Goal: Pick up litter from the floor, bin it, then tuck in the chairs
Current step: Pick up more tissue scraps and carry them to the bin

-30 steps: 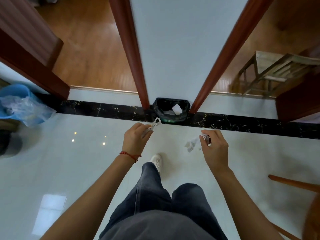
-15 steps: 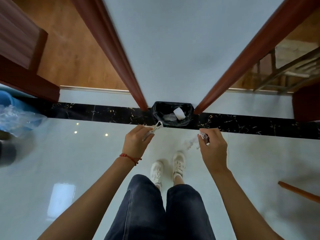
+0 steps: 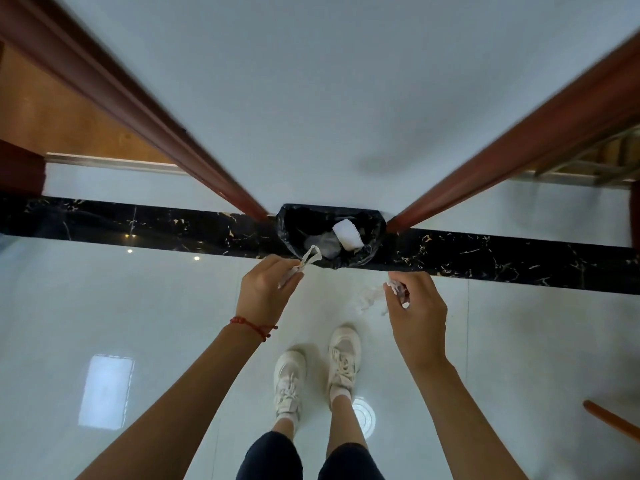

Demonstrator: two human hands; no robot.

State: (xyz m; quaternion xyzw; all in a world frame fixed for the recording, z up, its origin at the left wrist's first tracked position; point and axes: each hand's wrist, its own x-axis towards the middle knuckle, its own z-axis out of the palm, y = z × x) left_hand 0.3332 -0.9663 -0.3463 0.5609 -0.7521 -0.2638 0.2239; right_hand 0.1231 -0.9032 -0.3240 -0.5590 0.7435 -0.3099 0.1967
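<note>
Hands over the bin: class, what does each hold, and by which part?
Left hand pinches a white wrapper by its lower end; its loop sticks up toward the bin. Right hand grips crumpled clear plastic by one edge.

Hands: two, left hand [image 3: 268, 292] and right hand [image 3: 417, 308], each closed on litter
Litter pieces held: two, white scrap [image 3: 304, 263], clear wrapper [image 3: 372, 297]
Bins: one, black-lined bin [image 3: 289, 230] just beyond both grips
Shoes: two, white shoes [image 3: 289, 382]
Red bracelets: one, bracelet [image 3: 251, 325]
</note>
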